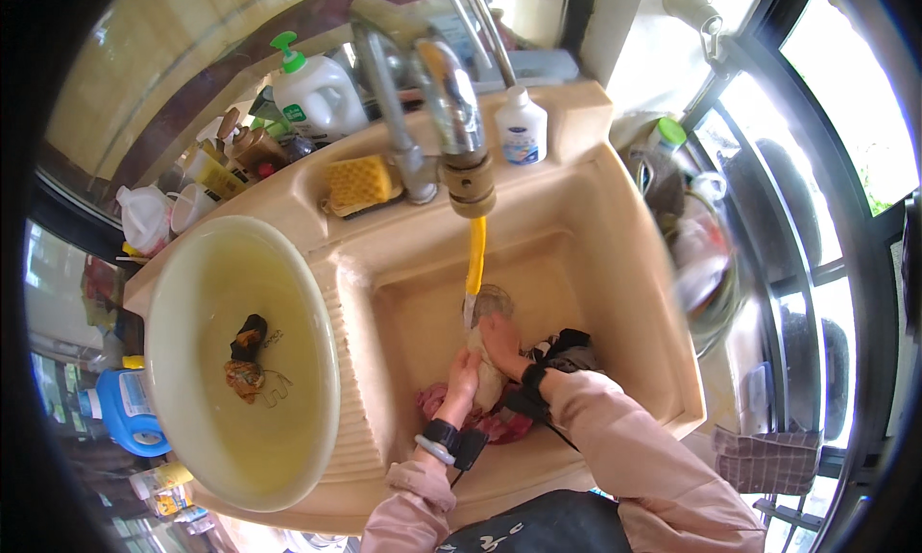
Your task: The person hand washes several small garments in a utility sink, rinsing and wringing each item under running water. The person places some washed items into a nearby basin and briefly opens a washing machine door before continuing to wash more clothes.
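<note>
Both my hands are down in a beige laundry sink [425,293], holding a wet, pale cloth [490,384] below the faucet [468,182]. Water runs from the faucet's yellow tube [476,254] onto it. My left hand [464,373] grips the cloth's left side. My right hand [502,344] is closed on its upper part, near the sink strainer [497,301]. Under and beside my wrists lie a pink cloth [504,429] and a dark and grey cloth bundle [573,350]. Some of the pale cloth is hidden by my hands.
A large white basin [331,380] of yellowish water, with small dark and brown items, stands left on the ribbed washboard [356,409]. A yellow sponge [358,183] and white bottle [521,128] sit on the back ledge. Several bottles line the left; a basket [720,301] is right.
</note>
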The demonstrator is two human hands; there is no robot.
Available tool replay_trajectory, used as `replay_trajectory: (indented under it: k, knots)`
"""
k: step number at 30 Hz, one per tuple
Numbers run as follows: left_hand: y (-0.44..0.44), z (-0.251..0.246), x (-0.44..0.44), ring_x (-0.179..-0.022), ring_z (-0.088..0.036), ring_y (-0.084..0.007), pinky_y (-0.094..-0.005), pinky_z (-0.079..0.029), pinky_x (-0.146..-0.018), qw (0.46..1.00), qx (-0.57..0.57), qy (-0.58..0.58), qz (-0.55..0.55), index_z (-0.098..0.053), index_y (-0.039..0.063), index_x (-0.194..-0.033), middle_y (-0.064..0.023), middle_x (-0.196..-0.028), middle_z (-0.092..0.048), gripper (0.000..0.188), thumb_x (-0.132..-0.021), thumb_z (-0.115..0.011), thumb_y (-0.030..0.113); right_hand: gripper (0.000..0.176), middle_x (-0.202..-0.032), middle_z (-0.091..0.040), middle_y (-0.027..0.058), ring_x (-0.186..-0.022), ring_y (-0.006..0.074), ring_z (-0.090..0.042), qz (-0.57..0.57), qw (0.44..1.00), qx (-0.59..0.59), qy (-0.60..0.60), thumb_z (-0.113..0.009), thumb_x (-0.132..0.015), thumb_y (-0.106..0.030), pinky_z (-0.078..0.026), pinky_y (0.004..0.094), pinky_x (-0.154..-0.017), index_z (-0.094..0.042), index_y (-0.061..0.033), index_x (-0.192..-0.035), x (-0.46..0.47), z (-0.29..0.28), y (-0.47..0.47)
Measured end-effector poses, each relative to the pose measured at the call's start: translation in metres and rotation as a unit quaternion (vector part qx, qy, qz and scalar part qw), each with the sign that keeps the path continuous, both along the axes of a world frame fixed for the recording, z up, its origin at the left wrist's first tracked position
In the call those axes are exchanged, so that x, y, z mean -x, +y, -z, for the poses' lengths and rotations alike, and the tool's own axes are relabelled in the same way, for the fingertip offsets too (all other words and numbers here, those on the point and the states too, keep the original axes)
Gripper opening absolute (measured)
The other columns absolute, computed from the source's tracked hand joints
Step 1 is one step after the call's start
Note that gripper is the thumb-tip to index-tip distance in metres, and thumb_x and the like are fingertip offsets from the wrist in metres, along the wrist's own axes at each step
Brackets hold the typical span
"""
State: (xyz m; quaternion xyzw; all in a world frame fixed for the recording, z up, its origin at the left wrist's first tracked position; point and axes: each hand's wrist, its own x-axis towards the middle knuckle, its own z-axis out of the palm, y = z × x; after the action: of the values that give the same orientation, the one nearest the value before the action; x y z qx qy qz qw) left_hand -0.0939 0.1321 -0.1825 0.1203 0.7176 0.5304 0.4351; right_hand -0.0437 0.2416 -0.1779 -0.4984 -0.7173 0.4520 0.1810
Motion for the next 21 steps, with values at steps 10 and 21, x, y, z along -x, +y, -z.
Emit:
replay_trajectory:
  k: [10,21]
  knots:
    - [-0.014,-0.055,0.041,-0.097,-0.052,-0.0367,-0.0428,-0.043,-0.075,0.855,0.121,0.481,0.150,-0.058,0.008,-0.098,-0.0174,-0.106,-0.055,0.019,-0.080,-0.060,0.015,0.025,-0.089,-0.058,0.0153,-0.082,0.0327,-0.056,-0.221,0.967,-0.071,0.108,-0.063,-0.077,-0.022,-0.044,0.0421,-0.072,-0.056,-0.0075,-0.095,-0.033,-0.024,0.078]
    - [-0.013,-0.074,0.016,-0.103,-0.051,-0.0320,-0.0427,-0.046,-0.077,0.849,0.155,0.408,0.298,-0.058,0.011,-0.105,-0.0137,-0.111,-0.050,0.028,-0.077,-0.057,0.012,0.028,-0.087,-0.053,0.0113,-0.091,0.0299,-0.054,-0.470,0.882,-0.026,-0.002,-0.064,-0.061,-0.003,-0.045,0.0374,-0.075,-0.062,-0.0099,-0.088,-0.057,-0.082,0.041]
